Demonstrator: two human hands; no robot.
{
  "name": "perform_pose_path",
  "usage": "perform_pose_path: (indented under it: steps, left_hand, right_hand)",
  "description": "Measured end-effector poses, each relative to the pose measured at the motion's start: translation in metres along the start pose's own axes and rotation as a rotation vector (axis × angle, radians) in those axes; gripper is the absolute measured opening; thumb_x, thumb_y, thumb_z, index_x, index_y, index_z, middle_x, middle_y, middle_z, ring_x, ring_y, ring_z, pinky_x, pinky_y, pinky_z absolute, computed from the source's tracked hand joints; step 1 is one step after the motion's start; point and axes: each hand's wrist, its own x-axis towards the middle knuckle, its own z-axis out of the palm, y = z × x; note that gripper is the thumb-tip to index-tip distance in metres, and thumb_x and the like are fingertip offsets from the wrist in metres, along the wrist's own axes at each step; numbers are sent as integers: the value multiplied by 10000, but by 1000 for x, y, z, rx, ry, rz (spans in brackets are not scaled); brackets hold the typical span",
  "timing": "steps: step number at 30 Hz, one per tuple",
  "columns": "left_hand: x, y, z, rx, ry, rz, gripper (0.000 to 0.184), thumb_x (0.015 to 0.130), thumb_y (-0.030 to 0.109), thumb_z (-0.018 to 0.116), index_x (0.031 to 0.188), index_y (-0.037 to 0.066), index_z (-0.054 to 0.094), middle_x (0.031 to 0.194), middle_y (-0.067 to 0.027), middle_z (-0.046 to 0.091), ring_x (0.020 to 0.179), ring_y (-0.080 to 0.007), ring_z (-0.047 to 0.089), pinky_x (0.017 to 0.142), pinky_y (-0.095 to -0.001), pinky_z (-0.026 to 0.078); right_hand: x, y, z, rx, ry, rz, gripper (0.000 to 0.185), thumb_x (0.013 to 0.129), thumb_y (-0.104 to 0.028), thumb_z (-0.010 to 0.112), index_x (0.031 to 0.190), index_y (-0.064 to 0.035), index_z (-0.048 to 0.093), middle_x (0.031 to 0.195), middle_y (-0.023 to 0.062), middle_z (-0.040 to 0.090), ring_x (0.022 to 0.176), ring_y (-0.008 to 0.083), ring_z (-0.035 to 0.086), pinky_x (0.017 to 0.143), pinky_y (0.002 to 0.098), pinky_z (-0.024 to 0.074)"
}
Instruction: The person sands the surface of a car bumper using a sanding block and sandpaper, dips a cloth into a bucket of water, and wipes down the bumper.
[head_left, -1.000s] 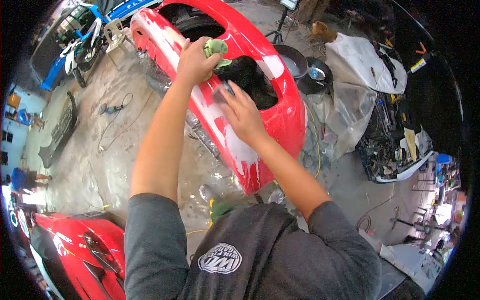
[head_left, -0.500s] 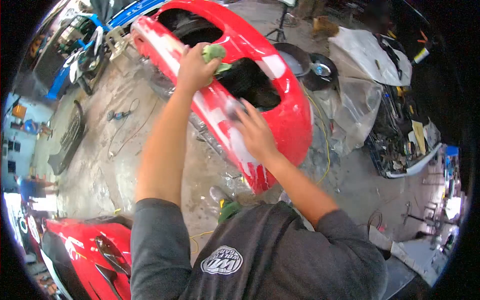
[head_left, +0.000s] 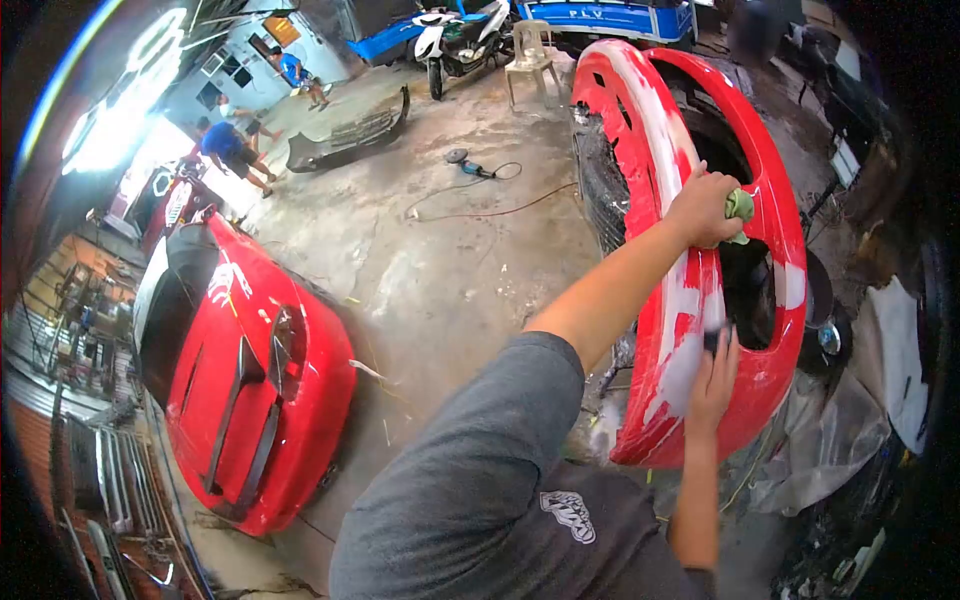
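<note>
Head view shows the person's left hand (head_left: 706, 208) closed around a crumpled green cloth (head_left: 740, 212), resting on the ridge of the red bumper cover (head_left: 765, 385). Nearer the body, the right hand (head_left: 712, 385) holds a small dark block (head_left: 718, 336) at its fingertips, against that same ridge; motion blur hides the thumb's hold. Both hands thus lie along the cover's long axis, which runs away from the person, the right hand closer to the near end. Beside the block, on its left, spreads a pale patch (head_left: 681, 375) of bared or filled surface; just to its right is the rim of the lower opening (head_left: 748, 285). Past the cover's left edge, concrete floor (head_left: 480, 255) gives open room, with a corded angle grinder (head_left: 478, 171) well apart. Off its right side lies clear plastic sheeting (head_left: 825, 445), closer in.
</note>
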Motion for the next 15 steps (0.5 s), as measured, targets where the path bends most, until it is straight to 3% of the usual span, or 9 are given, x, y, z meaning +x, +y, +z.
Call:
perform_pose_path:
  steps: [5, 8, 11, 15]
  left_hand:
    - [-11, 25, -5, -179, 169, 21, 570, 690, 184, 827, 1218, 59, 653, 1273, -195, 603, 1202, -401, 579, 1131, -526, 435]
    - [-32, 27, 13, -26, 239, 100, 605, 666, 133, 853, 1233, 106, 644, 1314, -194, 563, 1218, -418, 562, 1091, -507, 473]
    - [-78, 46, 10, -81, 47, 112, 626, 665, 217, 887, 1232, 126, 637, 1306, -188, 563, 1247, -431, 549, 1125, -548, 440]
    - [-119, 80, -14, -59, 62, 171, 654, 654, 307, 917, 1218, 133, 635, 1312, -175, 561, 1273, -436, 530, 1160, -617, 381]
  right_hand:
    - [-69, 19, 2, 36, 53, 37, 467, 1104, -147, 468, 1523, 60, 465, 1621, 283, 380, 1484, 449, 396, 1224, 497, 313]
    - [-63, 20, 6, 42, 89, 10, 476, 1102, -156, 480, 1529, 53, 461, 1615, 292, 382, 1477, 460, 400, 1216, 505, 323]
    - [-66, 20, 3, 25, 63, 29, 492, 1092, -167, 510, 1532, 47, 459, 1612, 299, 380, 1468, 465, 407, 1206, 512, 333]
    - [-66, 20, 1, -15, 26, 32, 540, 1059, -175, 573, 1545, 29, 454, 1624, 300, 361, 1465, 475, 401, 1198, 520, 334]
